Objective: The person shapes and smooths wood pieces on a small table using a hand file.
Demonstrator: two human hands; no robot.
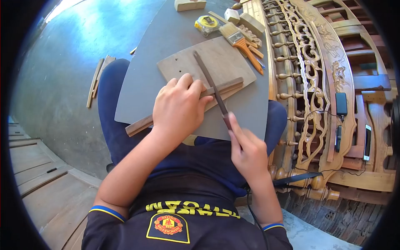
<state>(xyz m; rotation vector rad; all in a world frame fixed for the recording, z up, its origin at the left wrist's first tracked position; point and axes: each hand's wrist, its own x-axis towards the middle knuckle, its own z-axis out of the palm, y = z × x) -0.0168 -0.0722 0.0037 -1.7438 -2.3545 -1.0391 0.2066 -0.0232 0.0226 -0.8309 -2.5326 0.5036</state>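
Observation:
My left hand [177, 104] is wrapped round a narrow wooden strip [139, 125], pressing it down at a slant over the front edge of a wooden board [225, 58]. In my right hand [248, 152] is the handle of a long dark file [205, 71]. The file crosses the strip just right of my left fingers, its tip pointing away over the board. Part of the strip is hidden under my left hand. Two small dark holes show in the board near its left side.
On the grey table [146, 83] lie a paintbrush [239, 41], a yellow tape measure [207, 23] and several wood blocks [252, 23]. Carved wooden furniture [308, 66] stands at the right, with a phone [367, 142] and a black adapter [341, 104] on it. Wood sticks [96, 81] lie at left.

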